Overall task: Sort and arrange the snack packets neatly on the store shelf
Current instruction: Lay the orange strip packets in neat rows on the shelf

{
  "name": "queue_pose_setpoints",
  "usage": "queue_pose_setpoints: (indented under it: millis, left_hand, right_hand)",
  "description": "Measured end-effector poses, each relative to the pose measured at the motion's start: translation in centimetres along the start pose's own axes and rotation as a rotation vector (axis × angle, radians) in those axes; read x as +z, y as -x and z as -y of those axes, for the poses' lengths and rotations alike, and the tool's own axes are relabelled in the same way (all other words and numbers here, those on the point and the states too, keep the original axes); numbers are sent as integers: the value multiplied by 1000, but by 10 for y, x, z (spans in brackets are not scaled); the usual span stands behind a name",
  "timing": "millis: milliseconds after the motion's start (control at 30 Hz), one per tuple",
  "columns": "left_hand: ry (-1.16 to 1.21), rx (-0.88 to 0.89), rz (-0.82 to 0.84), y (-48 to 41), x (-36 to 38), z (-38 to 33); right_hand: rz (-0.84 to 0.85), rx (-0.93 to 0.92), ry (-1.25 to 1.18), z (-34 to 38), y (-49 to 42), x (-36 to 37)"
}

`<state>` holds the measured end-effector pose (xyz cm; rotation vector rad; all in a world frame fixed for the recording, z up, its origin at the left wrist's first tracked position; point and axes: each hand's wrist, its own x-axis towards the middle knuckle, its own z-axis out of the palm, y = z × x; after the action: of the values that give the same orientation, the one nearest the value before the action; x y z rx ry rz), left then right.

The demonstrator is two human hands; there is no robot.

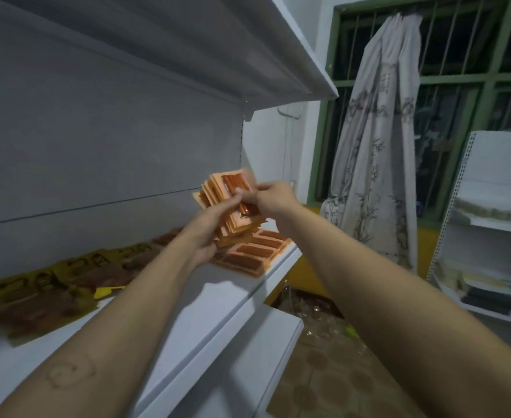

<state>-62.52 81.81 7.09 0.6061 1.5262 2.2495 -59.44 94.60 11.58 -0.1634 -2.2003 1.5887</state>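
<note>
A thick, fanned stack of orange snack packets [218,191] is held upright above the white shelf [206,309]. My left hand [209,227] grips the stack from below and the side. My right hand [273,197] pinches its front packets from the right. Under my hands, more orange packets [257,251] lie flat at the shelf's right end. Yellow packets [67,285] with brown contents lie in an overlapping row along the shelf's left part.
An upper shelf [293,55] overhangs the work area. A lower shelf [272,336] juts out below. A curtain [378,146] hangs at a barred green window. Another white rack [489,230] with goods stands at the right. Patterned floor shows below.
</note>
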Motion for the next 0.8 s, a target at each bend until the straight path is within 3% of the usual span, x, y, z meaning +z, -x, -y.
queue_pose_setpoints:
  millis: [133,333,633,800]
  left_hand:
    - [112,54,-47,-17,-17,-13]
    - [-21,29,-260,-41,-40,-30]
    - [-102,34,-458,-86,-53,-14]
    - [-102,99,-565,-121,-46,4]
  right_hand:
    - [12,-86,34,18,-38,15]
    - [79,-165,46,22,-82,40]
    - [302,-228,232,-15,-155,36]
    - [510,-271,205,-39,-206,25]
